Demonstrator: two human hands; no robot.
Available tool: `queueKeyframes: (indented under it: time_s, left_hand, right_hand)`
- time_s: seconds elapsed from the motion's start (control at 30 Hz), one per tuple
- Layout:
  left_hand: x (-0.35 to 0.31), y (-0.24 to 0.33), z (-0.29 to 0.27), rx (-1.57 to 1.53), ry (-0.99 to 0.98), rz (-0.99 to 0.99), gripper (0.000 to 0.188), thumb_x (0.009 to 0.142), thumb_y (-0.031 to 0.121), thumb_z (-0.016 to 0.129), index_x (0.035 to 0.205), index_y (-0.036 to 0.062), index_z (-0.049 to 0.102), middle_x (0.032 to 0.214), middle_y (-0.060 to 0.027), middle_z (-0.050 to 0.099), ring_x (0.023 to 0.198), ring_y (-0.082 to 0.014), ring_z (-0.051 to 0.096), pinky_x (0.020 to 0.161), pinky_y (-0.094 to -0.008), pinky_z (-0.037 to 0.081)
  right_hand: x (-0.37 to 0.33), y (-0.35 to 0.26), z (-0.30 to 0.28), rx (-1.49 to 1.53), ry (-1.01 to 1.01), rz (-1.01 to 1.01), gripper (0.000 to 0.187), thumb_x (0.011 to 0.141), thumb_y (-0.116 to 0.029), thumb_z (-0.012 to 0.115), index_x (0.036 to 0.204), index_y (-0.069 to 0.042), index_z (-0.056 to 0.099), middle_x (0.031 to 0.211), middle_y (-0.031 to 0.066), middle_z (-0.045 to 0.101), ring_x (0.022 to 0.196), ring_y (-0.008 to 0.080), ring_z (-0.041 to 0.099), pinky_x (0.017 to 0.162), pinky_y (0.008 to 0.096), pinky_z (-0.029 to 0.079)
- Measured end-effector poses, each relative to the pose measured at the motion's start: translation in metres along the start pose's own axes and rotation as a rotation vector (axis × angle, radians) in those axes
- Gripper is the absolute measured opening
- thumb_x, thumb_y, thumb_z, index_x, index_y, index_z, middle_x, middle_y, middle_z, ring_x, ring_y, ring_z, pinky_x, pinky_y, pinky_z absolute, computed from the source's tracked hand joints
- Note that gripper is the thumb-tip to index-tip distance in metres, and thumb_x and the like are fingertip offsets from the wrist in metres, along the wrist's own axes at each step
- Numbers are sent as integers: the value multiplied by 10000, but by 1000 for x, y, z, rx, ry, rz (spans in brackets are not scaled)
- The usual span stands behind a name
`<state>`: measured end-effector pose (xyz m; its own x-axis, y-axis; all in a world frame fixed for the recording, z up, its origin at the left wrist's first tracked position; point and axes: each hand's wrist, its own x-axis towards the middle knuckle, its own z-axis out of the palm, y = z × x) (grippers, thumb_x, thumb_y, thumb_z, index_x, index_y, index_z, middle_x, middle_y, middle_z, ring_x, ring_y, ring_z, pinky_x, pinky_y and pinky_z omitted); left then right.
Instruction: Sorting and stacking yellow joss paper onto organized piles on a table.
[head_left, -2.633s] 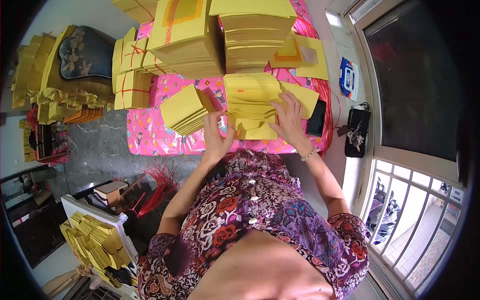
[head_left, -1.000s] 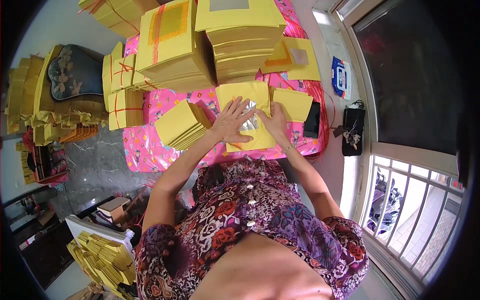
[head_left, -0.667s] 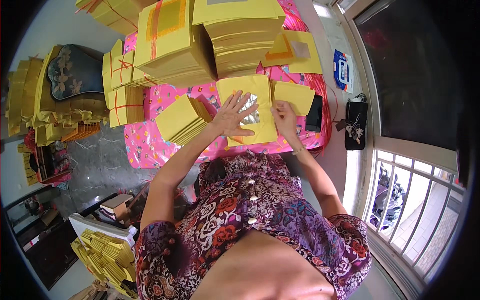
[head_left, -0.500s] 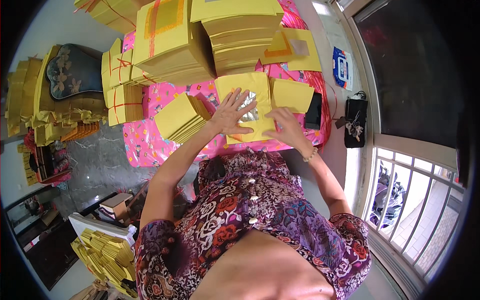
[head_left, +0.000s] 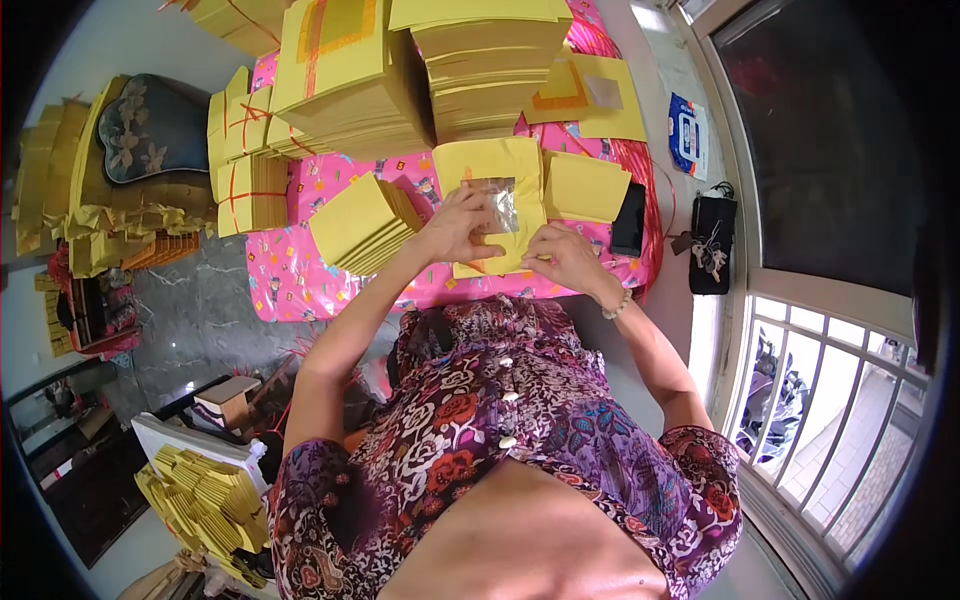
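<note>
A stack of yellow paper sheets lies in front of me, and its top sheet bears a shiny silver foil square. My left hand rests on the sheet beside the foil, fingers bent, the thumb stretched away from them. At the lower right edge of the same sheet, the fingers of my right hand are pinched together on the paper. Left of these sheets sits a fanned pile of yellow paper. A smaller yellow stack adjoins them on the right.
Tall yellow paper stacks stand at the back of the pink patterned table cover. Red-tied bundles stand at the left. A phone, red strings and a black pouch with keys lie on the right.
My left hand has drawn its spread fingers back and bent them, uncovering more of the foil. My right hand has lowered slightly and closed its fingers at the sheet's edge.
</note>
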<state>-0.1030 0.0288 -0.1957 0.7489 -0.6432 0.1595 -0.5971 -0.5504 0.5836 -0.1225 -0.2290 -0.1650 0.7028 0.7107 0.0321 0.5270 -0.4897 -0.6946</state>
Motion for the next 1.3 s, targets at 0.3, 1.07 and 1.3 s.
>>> queueKeyframes:
  time_s: [0.3,1.07,1.3]
  left_hand:
    - [-35,26,-20,-286,1,-149,266,709,273,791,793,58,660,794,-66,635,829,-253,595,849,-366,441]
    - [-52,-10,10,-716,-29,-578,282,853,292,698,781,19,705,594,47,549,589,-35,463,536,-256,397]
    - [-53,-7,12,-693,-16,-563,297,855,294,693,726,26,690,553,54,486,564,-39,426,515,-262,371]
  right_hand:
    - [8,30,16,351,24,232,155,796,-196,723,792,-42,707,742,63,626,693,172,592,624,298,461]
    - [19,49,31,591,20,469,256,826,-261,705,723,-28,683,548,-63,497,491,18,398,433,231,298]
    - [18,44,29,618,22,469,258,831,-252,696,708,-27,669,546,-63,496,491,15,406,432,229,300]
